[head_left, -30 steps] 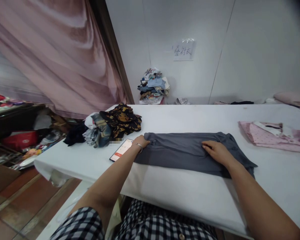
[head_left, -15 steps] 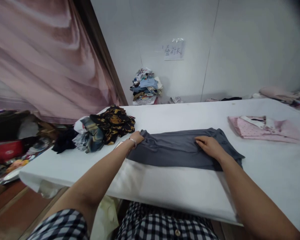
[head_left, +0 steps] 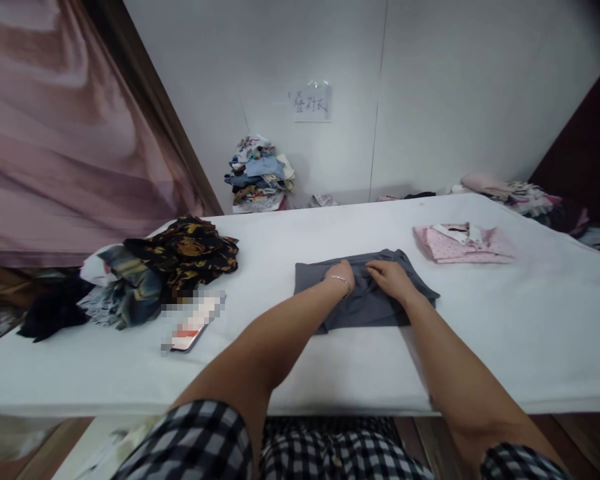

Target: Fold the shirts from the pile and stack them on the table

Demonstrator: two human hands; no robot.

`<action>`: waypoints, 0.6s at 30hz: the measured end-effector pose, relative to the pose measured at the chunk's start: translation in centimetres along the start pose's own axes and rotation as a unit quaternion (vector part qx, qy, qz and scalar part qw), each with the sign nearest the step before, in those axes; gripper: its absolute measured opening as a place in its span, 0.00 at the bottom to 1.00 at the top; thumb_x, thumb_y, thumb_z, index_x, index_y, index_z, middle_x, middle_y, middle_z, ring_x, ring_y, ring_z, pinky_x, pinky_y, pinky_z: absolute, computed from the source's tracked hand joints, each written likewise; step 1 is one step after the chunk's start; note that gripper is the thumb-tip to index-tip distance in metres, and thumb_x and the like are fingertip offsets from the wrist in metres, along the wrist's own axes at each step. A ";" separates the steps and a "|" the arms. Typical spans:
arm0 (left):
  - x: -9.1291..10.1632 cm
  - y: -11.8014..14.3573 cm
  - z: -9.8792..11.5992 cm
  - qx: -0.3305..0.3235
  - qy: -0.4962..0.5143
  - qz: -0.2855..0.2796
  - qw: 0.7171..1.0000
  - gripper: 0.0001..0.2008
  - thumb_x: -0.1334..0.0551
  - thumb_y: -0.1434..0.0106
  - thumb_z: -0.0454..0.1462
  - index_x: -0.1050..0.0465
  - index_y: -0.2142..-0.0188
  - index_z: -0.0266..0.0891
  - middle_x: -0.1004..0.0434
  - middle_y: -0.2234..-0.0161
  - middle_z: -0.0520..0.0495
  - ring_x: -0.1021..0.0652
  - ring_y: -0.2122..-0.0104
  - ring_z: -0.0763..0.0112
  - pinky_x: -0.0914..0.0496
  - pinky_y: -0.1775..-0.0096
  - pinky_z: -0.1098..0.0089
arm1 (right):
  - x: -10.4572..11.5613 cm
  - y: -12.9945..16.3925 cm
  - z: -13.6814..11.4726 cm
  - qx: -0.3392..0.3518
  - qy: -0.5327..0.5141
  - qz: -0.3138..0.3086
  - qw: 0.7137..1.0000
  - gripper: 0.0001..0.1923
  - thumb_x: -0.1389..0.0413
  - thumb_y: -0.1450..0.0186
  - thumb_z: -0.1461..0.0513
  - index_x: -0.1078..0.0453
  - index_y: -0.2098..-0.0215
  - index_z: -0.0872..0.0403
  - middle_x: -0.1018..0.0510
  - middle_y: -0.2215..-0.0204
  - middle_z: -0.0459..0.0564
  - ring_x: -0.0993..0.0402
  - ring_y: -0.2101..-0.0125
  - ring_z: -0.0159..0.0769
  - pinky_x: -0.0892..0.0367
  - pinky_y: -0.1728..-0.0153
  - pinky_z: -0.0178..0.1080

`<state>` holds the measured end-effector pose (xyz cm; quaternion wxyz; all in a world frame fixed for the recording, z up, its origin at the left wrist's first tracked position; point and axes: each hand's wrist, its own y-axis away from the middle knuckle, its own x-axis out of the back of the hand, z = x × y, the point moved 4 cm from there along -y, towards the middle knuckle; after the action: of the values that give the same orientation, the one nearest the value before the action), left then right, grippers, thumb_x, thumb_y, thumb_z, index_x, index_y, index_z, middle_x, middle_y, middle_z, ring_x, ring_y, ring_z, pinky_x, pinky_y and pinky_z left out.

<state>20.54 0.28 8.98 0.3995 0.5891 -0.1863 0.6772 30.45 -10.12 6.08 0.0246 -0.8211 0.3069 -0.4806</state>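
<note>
A dark grey shirt (head_left: pixel 314 280) lies on the white table in front of me, doubled over into a shorter bundle. My left hand (head_left: pixel 342 273) is closed on the cloth near the bundle's middle, with a bracelet at its wrist. Just to the right, my right hand (head_left: pixel 391 279) has its fingers drawn together on the top of the same shirt, fingertips pointing left. The cloth under both palms is hidden. Beyond my right hand, a folded pink shirt (head_left: pixel 465 245) with a white collar rests flat.
On the left of the white table (head_left: pixel 270 243) lies a heap of rumpled clothes (head_left: pixel 190 250). A phone (head_left: pixel 197 323), partly blurred out, is nearer to me. A tall clothes stack (head_left: pixel 263 170) stands by the wall, under a paper sign (head_left: pixel 313 103). More clothes (head_left: pixel 515 193) lie at the far right.
My left hand has carried the shirt's left end rightward, folding it over toward my right hand. The phone is uncovered. The view has turned slightly right.
</note>
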 end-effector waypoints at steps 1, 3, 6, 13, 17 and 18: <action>-0.4 0.1 0.6 -0.009 0.012 -0.001 1.000 0.30 0.36 0.45 0.42 0.36 0.47 0.28 0.25 0.53 0.28 0.24 0.53 0.52 0.30 0.57 0.64 | 0.0 0.0 0.2 -0.004 0.002 0.000 1.000 0.14 0.50 0.36 0.62 0.24 0.57 0.53 0.20 0.58 0.52 0.24 0.57 0.41 0.31 0.56 0.41; 0.0 0.3 1.0 -0.034 0.037 0.006 0.999 0.33 0.40 0.43 0.51 0.37 0.45 0.31 0.25 0.52 0.31 0.24 0.53 0.54 0.31 0.57 0.66 | 0.2 -0.1 0.4 -0.010 0.000 0.007 1.000 0.15 0.50 0.36 0.63 0.24 0.57 0.53 0.20 0.58 0.52 0.24 0.57 0.41 0.32 0.56 0.41; 2.6 0.7 -1.4 -0.064 0.063 0.057 0.994 0.31 0.47 0.39 0.54 0.38 0.43 0.37 0.27 0.48 0.38 0.26 0.49 0.60 0.34 0.52 0.68 | 0.7 -0.2 0.2 -0.012 -0.006 0.028 1.000 0.15 0.50 0.36 0.62 0.24 0.56 0.54 0.20 0.58 0.53 0.24 0.57 0.41 0.32 0.55 0.41; 2.6 3.0 -13.3 0.085 0.095 0.092 0.988 0.28 0.45 0.40 0.52 0.32 0.49 0.34 0.25 0.51 0.34 0.25 0.53 0.54 0.32 0.56 0.64 | 0.2 0.4 -2.8 -0.056 -0.044 -0.013 0.997 0.18 0.50 0.35 0.58 0.27 0.51 0.55 0.19 0.62 0.53 0.24 0.60 0.41 0.33 0.58 0.39; -0.7 3.9 -15.6 0.126 0.121 0.066 0.982 0.31 0.45 0.43 0.56 0.31 0.51 0.34 0.23 0.54 0.34 0.22 0.57 0.54 0.31 0.62 0.65 | -1.6 0.7 -3.1 -0.110 0.010 -0.067 0.992 0.31 0.48 0.37 0.50 0.39 0.40 0.58 0.21 0.58 0.58 0.25 0.57 0.47 0.33 0.58 0.43; -1.2 3.9 -15.6 0.128 0.129 0.064 0.981 0.31 0.44 0.44 0.57 0.30 0.53 0.35 0.23 0.55 0.35 0.22 0.57 0.54 0.31 0.62 0.66 | -2.1 0.7 -3.0 -0.109 0.015 -0.077 0.991 0.33 0.47 0.37 0.50 0.42 0.38 0.57 0.23 0.55 0.59 0.26 0.55 0.48 0.33 0.57 0.43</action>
<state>7.40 8.79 4.98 0.2966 0.5303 -0.0825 0.7899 26.89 -8.83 5.81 -0.1066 -0.8327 0.2938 -0.4570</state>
